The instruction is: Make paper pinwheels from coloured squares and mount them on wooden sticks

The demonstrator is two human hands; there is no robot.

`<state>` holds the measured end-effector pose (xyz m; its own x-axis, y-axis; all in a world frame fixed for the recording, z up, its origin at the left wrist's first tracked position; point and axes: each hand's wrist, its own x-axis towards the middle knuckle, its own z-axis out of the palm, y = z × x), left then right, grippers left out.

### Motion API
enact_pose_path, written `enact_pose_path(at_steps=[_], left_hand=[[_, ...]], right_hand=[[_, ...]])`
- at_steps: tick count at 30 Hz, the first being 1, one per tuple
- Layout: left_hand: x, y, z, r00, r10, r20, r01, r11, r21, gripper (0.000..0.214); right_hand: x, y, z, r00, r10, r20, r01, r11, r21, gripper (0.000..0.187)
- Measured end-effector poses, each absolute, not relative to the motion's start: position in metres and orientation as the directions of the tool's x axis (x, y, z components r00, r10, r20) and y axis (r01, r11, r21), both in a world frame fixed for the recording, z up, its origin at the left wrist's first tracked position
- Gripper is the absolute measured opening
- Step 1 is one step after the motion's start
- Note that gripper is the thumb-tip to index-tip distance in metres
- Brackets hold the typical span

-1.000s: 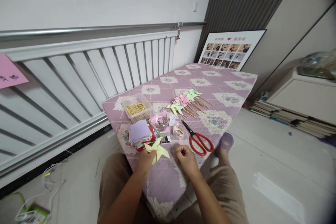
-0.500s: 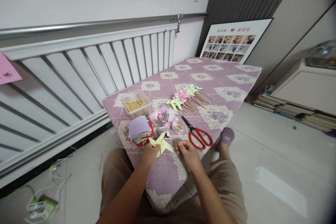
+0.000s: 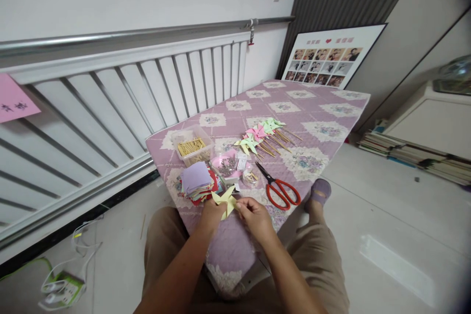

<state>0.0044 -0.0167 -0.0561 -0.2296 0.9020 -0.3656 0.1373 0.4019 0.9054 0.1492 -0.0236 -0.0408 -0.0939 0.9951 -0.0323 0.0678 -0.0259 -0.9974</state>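
My left hand (image 3: 214, 216) grips a pale yellow paper pinwheel (image 3: 227, 198) by its lower left side, thumb on top. The fingers of my right hand (image 3: 254, 215) are pinched together at the pinwheel's right blade, covering its tip. Whether a small part is also between those fingers is hidden. Just behind my left hand rises a stack of coloured paper squares (image 3: 196, 179), lilac on top. Red-handled scissors (image 3: 281, 191) lie to the right, beyond my right hand. A small clear round tub (image 3: 250, 177) holds short gold-coloured pieces.
A clear plastic box (image 3: 192, 145) contains many short sticks. Beside it, a pink dish (image 3: 224, 164) holds small metal pieces. Finished pinwheels on sticks (image 3: 257, 132) lie farther back on the floral tablecloth (image 3: 283, 107). A white radiator (image 3: 147, 93) runs along the left.
My right hand has moved left from beside the pinwheel, and its fingertips now meet the right blade. My left hand keeps its grip on the pinwheel.
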Motion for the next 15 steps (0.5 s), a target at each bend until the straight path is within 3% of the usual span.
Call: enact_pose_path(at_steps=[15], left_hand=[[0.004, -0.015, -0.057, -0.199, 0.921, -0.334, 0.148, 0.366, 0.919, 0.018]], right_hand=[[0.135, -0.017, -0.044, -0.139, 0.983, 0.116, 0.328, 0.156, -0.932, 0.015]])
